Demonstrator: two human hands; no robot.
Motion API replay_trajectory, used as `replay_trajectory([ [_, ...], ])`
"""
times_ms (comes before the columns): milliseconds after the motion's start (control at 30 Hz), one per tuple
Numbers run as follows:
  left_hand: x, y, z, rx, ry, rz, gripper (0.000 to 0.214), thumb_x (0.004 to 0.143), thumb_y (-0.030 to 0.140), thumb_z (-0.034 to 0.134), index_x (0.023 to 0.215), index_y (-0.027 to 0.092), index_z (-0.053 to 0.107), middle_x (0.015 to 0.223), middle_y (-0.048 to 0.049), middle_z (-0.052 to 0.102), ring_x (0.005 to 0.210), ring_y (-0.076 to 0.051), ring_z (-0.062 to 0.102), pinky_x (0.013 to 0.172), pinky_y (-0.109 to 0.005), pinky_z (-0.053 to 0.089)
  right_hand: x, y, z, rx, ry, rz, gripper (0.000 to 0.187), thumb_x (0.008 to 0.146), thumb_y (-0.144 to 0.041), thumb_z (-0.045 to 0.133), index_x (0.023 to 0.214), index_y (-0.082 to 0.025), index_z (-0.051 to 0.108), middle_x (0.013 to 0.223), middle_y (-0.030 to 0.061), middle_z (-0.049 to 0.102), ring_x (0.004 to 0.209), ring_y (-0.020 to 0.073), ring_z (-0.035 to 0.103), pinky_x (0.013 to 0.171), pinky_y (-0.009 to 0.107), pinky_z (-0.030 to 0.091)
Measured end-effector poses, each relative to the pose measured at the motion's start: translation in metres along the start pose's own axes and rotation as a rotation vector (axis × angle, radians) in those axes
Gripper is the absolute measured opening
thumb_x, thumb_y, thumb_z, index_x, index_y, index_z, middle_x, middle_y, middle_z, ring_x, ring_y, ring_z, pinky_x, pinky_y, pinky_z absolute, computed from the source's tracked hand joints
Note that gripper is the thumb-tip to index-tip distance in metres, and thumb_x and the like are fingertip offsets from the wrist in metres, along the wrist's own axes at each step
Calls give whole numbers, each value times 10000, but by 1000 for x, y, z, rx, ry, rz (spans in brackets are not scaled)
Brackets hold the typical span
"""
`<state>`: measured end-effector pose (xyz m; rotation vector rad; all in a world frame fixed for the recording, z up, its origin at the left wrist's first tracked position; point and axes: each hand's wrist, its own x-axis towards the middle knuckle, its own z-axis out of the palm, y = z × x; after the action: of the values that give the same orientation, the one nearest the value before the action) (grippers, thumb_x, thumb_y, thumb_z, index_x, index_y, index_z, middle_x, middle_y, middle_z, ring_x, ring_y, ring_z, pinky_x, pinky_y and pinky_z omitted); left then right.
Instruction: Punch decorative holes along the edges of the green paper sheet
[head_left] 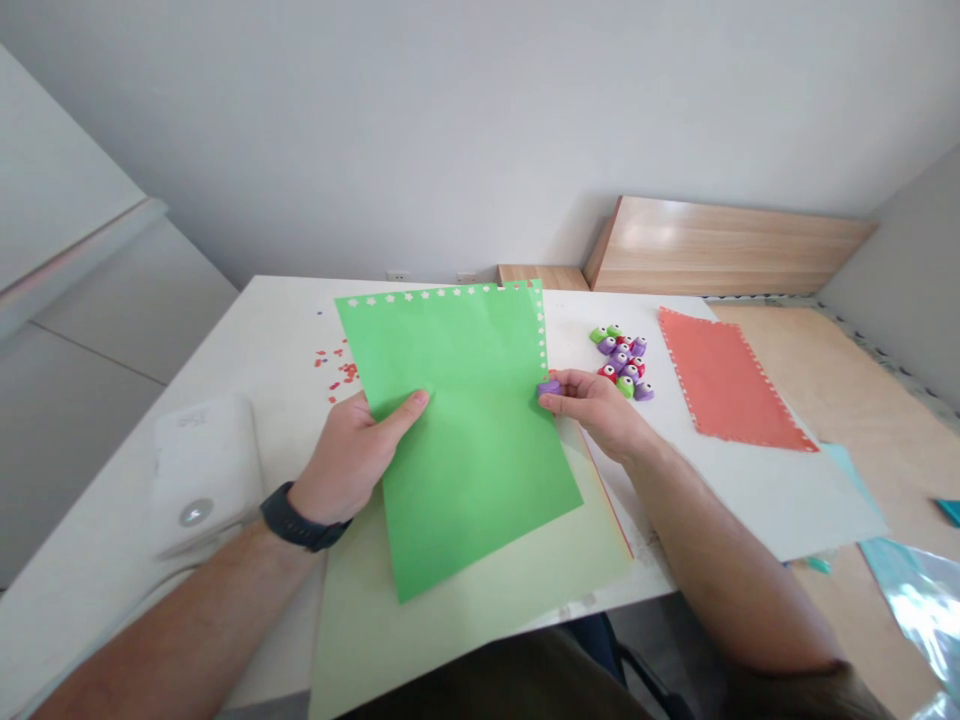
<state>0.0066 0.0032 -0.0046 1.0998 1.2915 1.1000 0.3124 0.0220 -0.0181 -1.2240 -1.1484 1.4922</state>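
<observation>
At the centre of the frame we hold a green paper sheet (480, 440), our left grip (349, 455) clamped on its left edge and our right grip (592, 405) clamped on a purple craft punch (549, 387) at its right edge, where holding steady keeps the punched stars (541, 330) even.

Your head-worn camera looks forward and down from just behind your left grip (349, 455) and right grip (592, 410), facing the worktop (262, 330) beyond them.
</observation>
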Motion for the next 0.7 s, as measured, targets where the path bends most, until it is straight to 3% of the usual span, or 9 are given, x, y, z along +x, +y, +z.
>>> replay_trajectory([
  [467, 0, 2, 1, 9, 19, 2, 485, 811, 498, 871, 1200, 217, 802, 1269, -99, 794, 1196, -362, 748, 1014, -464, 640, 0, -2, 0, 19, 14, 1, 410, 672, -356, 985, 996, -193, 794, 936, 21, 777, 826, 152, 650, 836, 324, 483],
  [700, -1, 2, 2, -22, 12, -21, 597, 785, 552, 876, 1270, 218, 781, 1277, -114, 789, 1162, -380, 759, 969, -492, 658, -1, -3, 0, -6, 6, -6, 398, 682, -358, 978, 989, -191, 788, 926, 14, 772, 822, 148, 645, 823, 316, 479],
])
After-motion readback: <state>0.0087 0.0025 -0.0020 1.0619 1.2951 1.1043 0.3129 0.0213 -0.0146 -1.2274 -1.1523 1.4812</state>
